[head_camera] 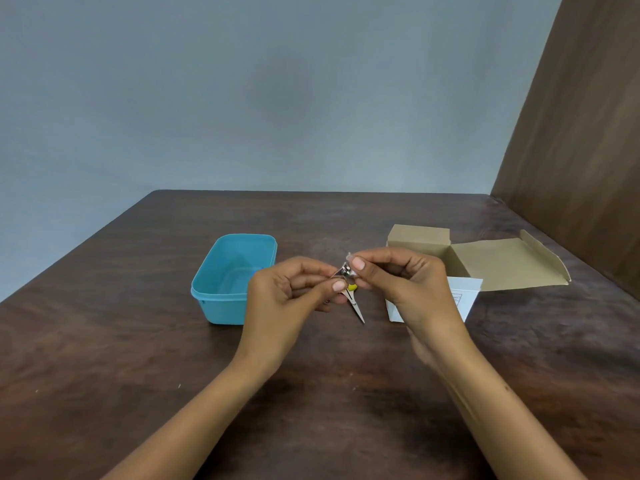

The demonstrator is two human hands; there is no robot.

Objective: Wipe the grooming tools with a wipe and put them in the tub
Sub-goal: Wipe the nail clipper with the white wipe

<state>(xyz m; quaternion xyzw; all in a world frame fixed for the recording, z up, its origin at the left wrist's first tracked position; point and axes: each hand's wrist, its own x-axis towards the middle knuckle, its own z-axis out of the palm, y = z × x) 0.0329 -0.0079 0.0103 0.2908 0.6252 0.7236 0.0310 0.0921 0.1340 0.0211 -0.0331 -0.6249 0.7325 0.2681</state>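
My left hand (287, 292) and my right hand (405, 282) meet above the table's middle. Together they pinch a small metal nail clipper (345, 271) between thumbs and fingertips. A pale scrap pokes up above my right thumb; whether it is a wipe I cannot tell. Below the hands, small scissors (357, 308) with a yellow handle point their blades toward me, their handles hidden by my fingers. The light blue tub (221, 299) stands open just left of my left hand. A small blue item (254, 271) shows inside the tub, mostly hidden behind my hand.
An open brown cardboard box (485, 261) lies at the right with its lid flap folded out. A white sheet (465, 296) rests in front of it, partly under my right hand. A wooden panel (581, 150) rises along the dark wooden table's (138, 341) right side.
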